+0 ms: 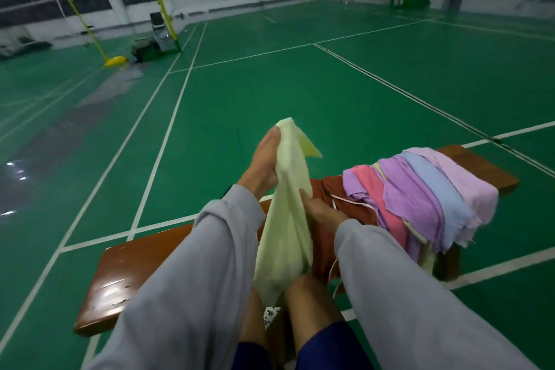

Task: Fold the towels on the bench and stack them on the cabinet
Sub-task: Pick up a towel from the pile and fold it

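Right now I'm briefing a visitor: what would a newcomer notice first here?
The pale yellow cloth towel hangs at centre, its top gripped by the left hand, its edge pinched lower by the right hand. To its right, a heap of pink, purple and blue towels drapes over the glossy brown wooden bench.

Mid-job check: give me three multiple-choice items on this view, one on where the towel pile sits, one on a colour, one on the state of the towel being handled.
1. Where is the pile of towels?
A. on the green floor
B. on the wooden bench
C. on a cabinet

2. What colour is the lifted towel?
A. pale yellow
B. blue
C. red

3. What state is the lifted towel in?
A. folded flat on the bench
B. hanging unfolded from the hands
C. lying on the pile

Key:
1 B, the pile drapes over the bench's right part.
2 A, its cloth is pale yellow.
3 B, the left hand grips its top and the right hand holds its edge lower down.
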